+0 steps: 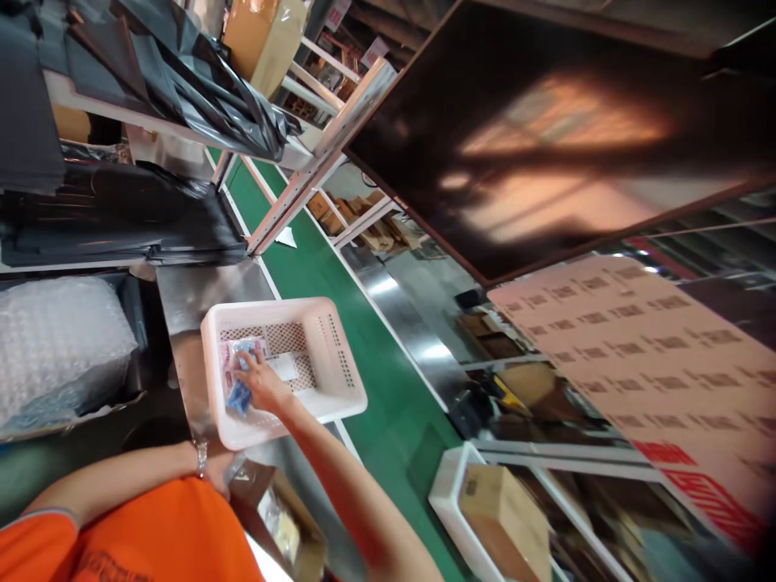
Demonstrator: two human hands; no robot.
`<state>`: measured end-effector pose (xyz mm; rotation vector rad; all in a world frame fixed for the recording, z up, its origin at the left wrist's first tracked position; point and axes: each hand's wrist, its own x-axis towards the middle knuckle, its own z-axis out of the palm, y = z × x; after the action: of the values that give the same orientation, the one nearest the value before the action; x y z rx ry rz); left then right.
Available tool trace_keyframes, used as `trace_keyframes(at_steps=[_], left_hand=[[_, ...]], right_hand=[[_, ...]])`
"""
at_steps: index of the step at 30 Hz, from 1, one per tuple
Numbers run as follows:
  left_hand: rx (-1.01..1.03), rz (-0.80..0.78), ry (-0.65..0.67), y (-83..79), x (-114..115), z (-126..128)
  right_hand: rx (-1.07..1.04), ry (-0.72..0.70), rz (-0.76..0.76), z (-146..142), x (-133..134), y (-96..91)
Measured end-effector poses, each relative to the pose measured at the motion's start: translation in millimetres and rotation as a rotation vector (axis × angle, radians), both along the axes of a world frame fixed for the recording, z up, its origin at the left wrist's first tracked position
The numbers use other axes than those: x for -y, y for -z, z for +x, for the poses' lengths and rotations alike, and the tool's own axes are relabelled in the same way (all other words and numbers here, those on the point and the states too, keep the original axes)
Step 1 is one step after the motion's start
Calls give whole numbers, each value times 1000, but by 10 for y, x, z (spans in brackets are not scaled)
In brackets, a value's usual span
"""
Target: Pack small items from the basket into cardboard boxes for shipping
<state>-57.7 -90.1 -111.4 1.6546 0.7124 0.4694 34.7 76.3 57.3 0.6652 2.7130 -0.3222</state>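
Note:
A pale pink-white plastic basket point(348, 380) with a perforated floor stands at the edge of the green conveyor. My right hand point(262, 384) reaches into it, fingers curled on a clear plastic packet point(241, 396) with blue contents. Beside that hand, a white label or card point(284, 366) and other pink-and-clear packaging lie on the basket floor. Close to my body, my left hand point(219, 471) is next to an open cardboard box point(315, 546), which holds a clear-wrapped item. Its fingers are mostly hidden, and some clear plastic shows beside them.
The green conveyor belt point(388, 436) runs diagonally past the metal worktop point(187, 323). Another white basket point(449, 485) holds a carton. Black plastic bags point(109, 210) are stacked on the left shelf, above bubble wrap point(54, 347). A large dark screen point(424, 145) overhangs the right side.

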Motion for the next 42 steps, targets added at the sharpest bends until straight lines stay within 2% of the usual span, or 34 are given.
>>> trace_keyframes(at_steps=[3,8,11,14,16,18,20,23,27,31,34,37,40,42], left_hand=[[-191,-80,50,-31,15,28],[-201,-118,87,-73,101,101],[-220,-115,58,-86,170,152],[-227,-118,-3,-75,254,205],[-243,-126,-16,-38,324,227],[-252,-127,-2,16,402,222],[-258,-116,15,68,477,184],[-292,-116,13,91,556,78],[-354,-152,-35,-4,593,-91],[-344,-150,-98,-132,597,-180],[-350,-123,-114,-173,573,-178],[-355,-95,-90,-166,521,-150],[-339,-62,-54,-160,469,-123],[-317,-29,-37,-180,445,-106]], right_hand=[[-31,30,1,64,31,10],[-159,227,8,182,3,-22],[-279,353,60,268,-14,-165],[-346,397,115,311,-12,-387],[-264,377,146,274,-5,-511],[-70,314,170,170,-2,-567],[97,256,173,15,-6,-547],[196,192,139,-224,-24,-438],[262,105,101,-385,-11,-328],[254,75,101,-379,59,-333],[224,103,100,-324,82,-418],[137,198,129,-188,62,-608],[-83,369,144,138,94,-884],[-280,483,117,500,232,-1051]])
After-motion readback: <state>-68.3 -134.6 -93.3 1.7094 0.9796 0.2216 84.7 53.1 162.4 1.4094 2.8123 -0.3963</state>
